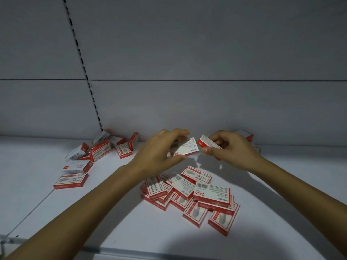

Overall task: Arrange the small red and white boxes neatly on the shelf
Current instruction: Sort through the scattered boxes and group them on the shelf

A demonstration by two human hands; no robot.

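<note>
left hand (159,149) grip pinches white-faced box (185,148) | right hand (231,149) grip pinches red-edged box (208,142) | both behind pile (189,194) | open shelf (281,184) right of pile

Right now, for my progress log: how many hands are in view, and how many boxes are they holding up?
Hands: 2 (left hand, right hand)
Held boxes: 2 (left box, right box)
Total: 4

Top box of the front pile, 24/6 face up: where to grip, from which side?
Pinch the 24/6 box across its two long side walls from above: thumb on the near red wall, fingers on the far one. It lies flat and topmost on the pile, so those walls look exposed; the broad face gives no hold.
</note>
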